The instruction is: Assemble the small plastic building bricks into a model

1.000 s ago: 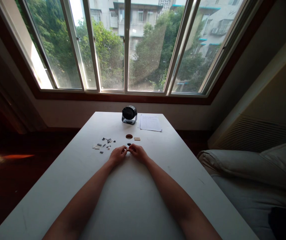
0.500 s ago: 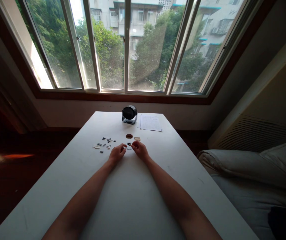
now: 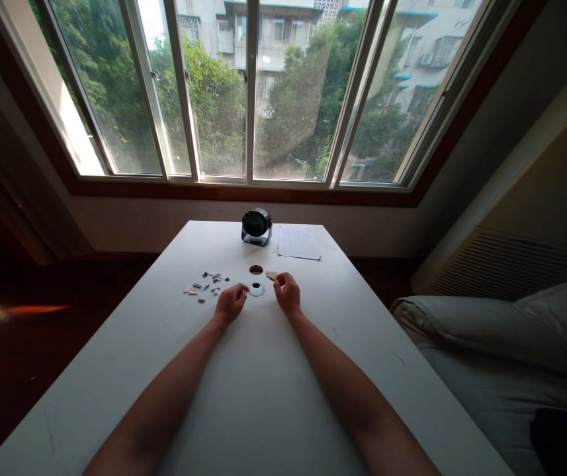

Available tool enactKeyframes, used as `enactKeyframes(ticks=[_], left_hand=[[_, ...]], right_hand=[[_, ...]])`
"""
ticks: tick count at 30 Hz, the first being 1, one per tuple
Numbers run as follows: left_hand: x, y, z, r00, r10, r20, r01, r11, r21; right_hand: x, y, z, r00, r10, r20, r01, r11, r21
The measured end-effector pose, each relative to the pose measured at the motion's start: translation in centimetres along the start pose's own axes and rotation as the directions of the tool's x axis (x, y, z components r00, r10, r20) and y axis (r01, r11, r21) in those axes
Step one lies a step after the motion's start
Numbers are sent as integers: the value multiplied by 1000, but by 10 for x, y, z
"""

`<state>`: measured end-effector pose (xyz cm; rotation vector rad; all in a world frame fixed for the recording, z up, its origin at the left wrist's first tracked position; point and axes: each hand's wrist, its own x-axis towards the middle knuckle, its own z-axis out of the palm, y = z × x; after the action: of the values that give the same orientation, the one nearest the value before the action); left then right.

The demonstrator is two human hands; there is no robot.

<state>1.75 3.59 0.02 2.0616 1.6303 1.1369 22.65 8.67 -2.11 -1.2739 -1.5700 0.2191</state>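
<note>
Your left hand (image 3: pixel 231 303) rests curled at the frame centre, fingertips just beside the small white ring (image 3: pixel 256 289); whether it pinches something, you cannot tell. Your right hand (image 3: pixel 287 295) pinches the tan studded plate (image 3: pixel 272 275). Small loose parts (image 3: pixel 206 285) lie to the left. The white table (image 3: pixel 263 396) is bare in the lower frame, both side edges well apart from your hands.

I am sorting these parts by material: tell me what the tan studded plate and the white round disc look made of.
The small tan studded plate at the right hand looks like moulded matte plastic, judging by its grid of bumps. The white round disc with a dark centre, beside the left hand, looks like smooth plastic; it is too small to be sure.
</note>
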Motion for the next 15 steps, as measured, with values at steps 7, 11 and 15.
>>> enactKeyframes(ticks=[7,11,15], left_hand=[[0,2,-2,1000,-26,16,26,1000,17],[0,2,-1,999,-31,22,31,999,28],[0,4,-1,999,-42,35,41,998,39]], right_hand=[[10,29,-6,991,136,-19,-137,980,-146],[15,36,-12,979,202,21,-189,946,-262],[16,35,-16,971,233,59,-195,905,-377]])
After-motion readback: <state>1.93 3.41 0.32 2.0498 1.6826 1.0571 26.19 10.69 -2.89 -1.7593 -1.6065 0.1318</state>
